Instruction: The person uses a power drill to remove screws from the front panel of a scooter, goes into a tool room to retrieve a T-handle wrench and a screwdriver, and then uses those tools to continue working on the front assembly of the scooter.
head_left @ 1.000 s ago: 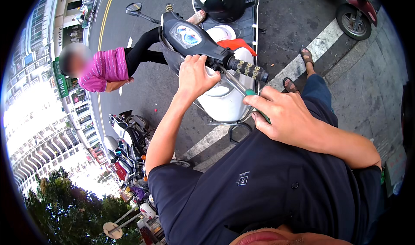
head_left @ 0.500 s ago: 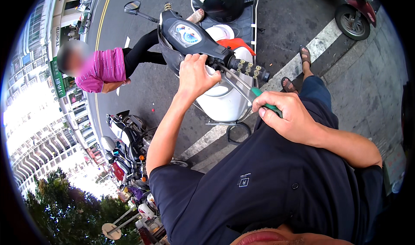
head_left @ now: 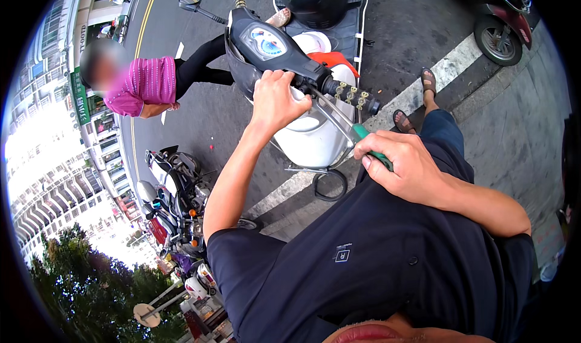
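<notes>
A scooter stands in front of me, its dark handlebar cover (head_left: 243,25) carrying a round instrument dial (head_left: 267,43). My left hand (head_left: 275,104) curls its fingers over the near edge of that cover, thumb stretched toward the base of the brake lever. In my right hand (head_left: 402,161), closed before my belly, is a screwdriver (head_left: 361,130) with a green handle. Its metal shaft slants up to the handlebar beside the patterned grip (head_left: 345,92). The tip is hard to make out there. Below the shaft runs a silver brake lever (head_left: 342,132), above a white body panel (head_left: 315,146).
A person in a pink top (head_left: 151,89) stands beyond the scooter on the road side. Parked motorcycles (head_left: 172,189) line the left, and a red scooter (head_left: 505,34) is at upper right. An orange-red item (head_left: 339,63) and a white round container (head_left: 312,42) sit by the footboard.
The whole view has shifted slightly. My hands keep nearly the same places on the cover and the screwdriver.
</notes>
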Demonstrator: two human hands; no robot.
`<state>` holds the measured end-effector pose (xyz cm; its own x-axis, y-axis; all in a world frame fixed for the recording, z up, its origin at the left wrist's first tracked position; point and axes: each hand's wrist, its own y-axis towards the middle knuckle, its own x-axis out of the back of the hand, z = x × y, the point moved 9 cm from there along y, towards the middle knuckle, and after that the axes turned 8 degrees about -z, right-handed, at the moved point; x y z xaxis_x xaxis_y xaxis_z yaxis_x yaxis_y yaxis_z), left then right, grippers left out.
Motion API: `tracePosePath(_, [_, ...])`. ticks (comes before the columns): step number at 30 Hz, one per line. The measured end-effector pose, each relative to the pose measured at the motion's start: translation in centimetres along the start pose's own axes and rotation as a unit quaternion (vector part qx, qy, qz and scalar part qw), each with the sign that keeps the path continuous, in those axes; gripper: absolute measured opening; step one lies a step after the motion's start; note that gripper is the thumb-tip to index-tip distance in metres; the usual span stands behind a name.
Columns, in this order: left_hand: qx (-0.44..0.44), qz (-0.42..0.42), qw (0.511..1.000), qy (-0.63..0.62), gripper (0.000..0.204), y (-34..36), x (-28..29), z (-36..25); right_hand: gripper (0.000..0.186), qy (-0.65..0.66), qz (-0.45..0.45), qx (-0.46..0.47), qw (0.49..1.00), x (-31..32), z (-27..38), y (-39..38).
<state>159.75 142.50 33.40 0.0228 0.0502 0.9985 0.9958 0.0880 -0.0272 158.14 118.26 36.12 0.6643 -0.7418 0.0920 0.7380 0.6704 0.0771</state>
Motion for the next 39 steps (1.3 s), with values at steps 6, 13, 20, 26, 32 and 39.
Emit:
tracePosePath(6, [-0.001, -0.007, 1.0, 0.007, 0.05, -0.1, -0.1, 0.1, 0.011, -0.173, 0.021, 0.071, 0.982, -0.7, 2.0, -0.3])
tracePosePath(13, [0.012, 0.01, 1.0, 0.018, 0.05, 0.0, -0.5, 0.3, 0.01, -0.145, 0.015, 0.058, 0.988, -0.4, 1.9, 0.5])
tracePosePath(20, [0.004, -0.001, 1.0, 0.007, 0.05, 0.1, -0.3, 0.0, 0.01, -0.135, 0.011, 0.053, 0.989, -0.7, 1.5, -0.1])
tracePosePath(26, [0.005, 0.021, 0.999, 0.042, 0.051, 0.0, -0.5, -0.3, 0.011, -0.187, 0.003, 0.098, 0.977, -1.0, 2.0, -0.5])
tracePosePath(32, [0.008, 0.035, 0.997, 0.067, 0.054, 0.0, -0.5, -0.4, 0.012, -0.2, 0.011, 0.098, 0.975, -1.5, 1.7, -1.0])
tracePosePath(39, [0.006, 0.043, 0.996, 0.074, 0.055, 0.0, -0.6, -0.6, 0.018, -0.161, 0.008, 0.08, 0.984, -2.1, 0.9, -2.0])
